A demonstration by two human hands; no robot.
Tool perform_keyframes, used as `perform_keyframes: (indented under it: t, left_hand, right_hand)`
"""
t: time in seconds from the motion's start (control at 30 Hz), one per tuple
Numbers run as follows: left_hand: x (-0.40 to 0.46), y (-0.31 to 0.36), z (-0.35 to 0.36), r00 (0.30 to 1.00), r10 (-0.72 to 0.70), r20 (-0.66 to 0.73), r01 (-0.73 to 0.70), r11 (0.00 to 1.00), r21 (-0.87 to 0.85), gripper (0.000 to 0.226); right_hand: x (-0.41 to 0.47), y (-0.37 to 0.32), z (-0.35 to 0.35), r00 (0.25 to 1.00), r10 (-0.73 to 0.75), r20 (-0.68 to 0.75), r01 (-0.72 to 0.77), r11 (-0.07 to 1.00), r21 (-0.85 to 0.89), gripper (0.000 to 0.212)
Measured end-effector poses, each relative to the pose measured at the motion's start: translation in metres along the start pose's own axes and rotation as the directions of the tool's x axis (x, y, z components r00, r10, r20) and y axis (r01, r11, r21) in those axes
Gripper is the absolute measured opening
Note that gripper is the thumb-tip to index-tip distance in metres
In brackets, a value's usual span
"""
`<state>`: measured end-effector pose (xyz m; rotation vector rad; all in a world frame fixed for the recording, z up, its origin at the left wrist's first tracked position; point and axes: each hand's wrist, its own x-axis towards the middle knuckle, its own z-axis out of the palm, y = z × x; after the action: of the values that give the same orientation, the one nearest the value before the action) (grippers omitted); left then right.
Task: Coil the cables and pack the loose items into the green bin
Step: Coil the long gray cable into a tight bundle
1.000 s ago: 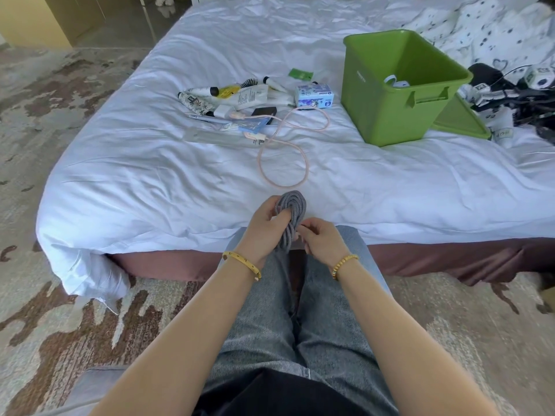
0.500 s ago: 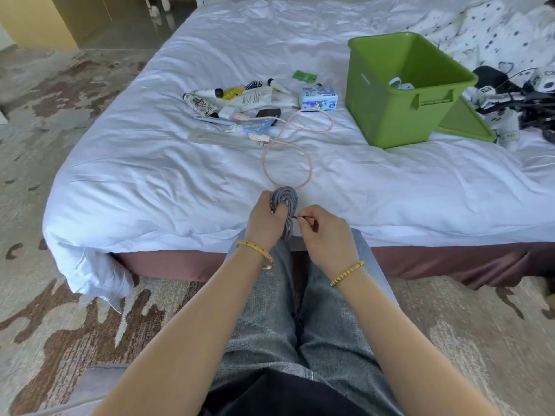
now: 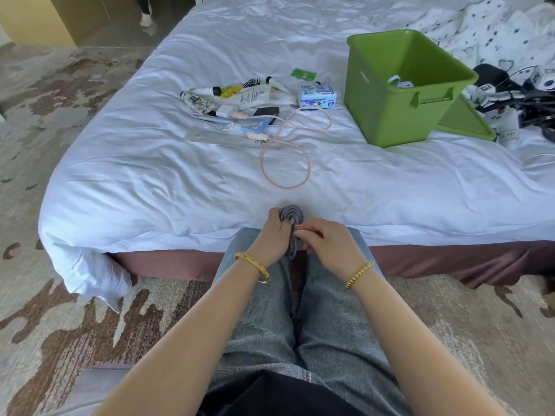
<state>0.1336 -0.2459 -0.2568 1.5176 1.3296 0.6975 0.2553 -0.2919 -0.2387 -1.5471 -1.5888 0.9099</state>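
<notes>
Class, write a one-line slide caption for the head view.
Left hand holds a coiled grey cable while the right hand pinches its end; a pink cable and green bin wait on the bed.

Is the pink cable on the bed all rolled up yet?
No. The pink cable lies spread out in loose loops on the white sheet, beside the pile of small items, untouched by either hand.

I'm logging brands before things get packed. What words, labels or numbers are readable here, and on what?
None can be read for certain.
Green bin: raised mark on its side, too small.
Blue-and-white packet: print blurred.
White tube: lines of small text, illegible.
Patterned pouch: dark marking, unreadable.
</notes>
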Motion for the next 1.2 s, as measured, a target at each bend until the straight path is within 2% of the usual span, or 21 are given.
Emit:
perform_keyframes:
  t: [0.17, 0.27, 0.37, 0.47, 0.63, 0.7, 0.77, 0.83, 0.9, 1.03, 1.13, 1.2]
  left_hand:
    - [-0.003, -0.002, 0.007, 0.994, 0.032, -0.101, -0.032, 0.999, 0.004, 0.029]
    - [-0.003, -0.001, 0.006, 0.987, 0.065, -0.146, -0.062, 0.998, 0.025, 0.028]
    - [-0.005, 0.007, 0.003, 0.995, 0.029, -0.099, -0.040, 0.994, -0.105, 0.029]
    - [-0.009, 0.015, -0.003, 0.998, -0.058, -0.028, 0.047, 0.956, -0.291, 0.032]
    - [-0.012, 0.021, -0.005, 0.999, 0.026, -0.023, -0.033, 0.941, -0.337, 0.037]
    - [-0.011, 0.024, -0.005, 0.998, 0.053, -0.040, -0.064, 0.937, -0.344, 0.038]
    - [-0.009, 0.025, -0.004, 0.995, 0.094, -0.037, -0.100, 0.943, -0.316, 0.036]
    - [-0.009, 0.027, -0.001, 0.991, 0.129, -0.018, -0.129, 0.954, -0.271, 0.033]
    - [-0.010, 0.027, 0.003, 0.992, 0.124, -0.012, -0.123, 0.965, -0.232, 0.029]
    - [-0.009, 0.025, 0.010, 0.997, 0.068, -0.044, -0.077, 0.971, -0.227, 0.022]
    - [-0.009, 0.025, 0.011, 0.996, -0.048, -0.078, 0.008, 0.893, -0.450, 0.020]
    - [-0.008, 0.023, 0.008, 0.988, -0.129, -0.084, 0.055, 0.804, -0.592, 0.018]
  right_hand:
    - [0.007, 0.001, 0.002, 1.000, 0.013, 0.006, -0.011, 0.964, -0.265, 0.034]
    - [0.008, -0.002, 0.001, 1.000, 0.020, -0.001, -0.019, 0.959, -0.283, 0.037]
    - [0.011, -0.007, -0.003, 0.996, 0.078, -0.029, -0.082, 0.984, -0.158, 0.036]
    - [0.014, -0.011, -0.010, 0.982, 0.188, 0.033, -0.190, 0.981, 0.049, 0.031]
    - [0.012, -0.006, -0.010, 0.946, 0.315, 0.081, -0.325, 0.920, 0.221, 0.027]
    - [0.009, 0.000, -0.007, 0.929, 0.360, 0.084, -0.364, 0.854, 0.372, 0.024]
    - [0.006, 0.006, -0.009, 0.934, 0.358, 0.012, -0.300, 0.764, 0.572, 0.020]
    - [0.006, 0.010, -0.018, 0.943, 0.323, -0.078, -0.196, 0.732, 0.653, 0.018]
    - [0.007, 0.010, -0.025, 0.963, 0.259, -0.079, -0.163, 0.787, 0.595, 0.015]
    - [0.012, 0.008, -0.023, 0.982, 0.156, -0.105, -0.125, 0.960, 0.252, 0.022]
    - [0.012, 0.009, -0.019, 0.988, 0.154, -0.009, -0.150, 0.977, 0.154, 0.025]
    - [0.010, 0.012, -0.020, 0.974, 0.188, 0.124, -0.213, 0.949, 0.233, 0.025]
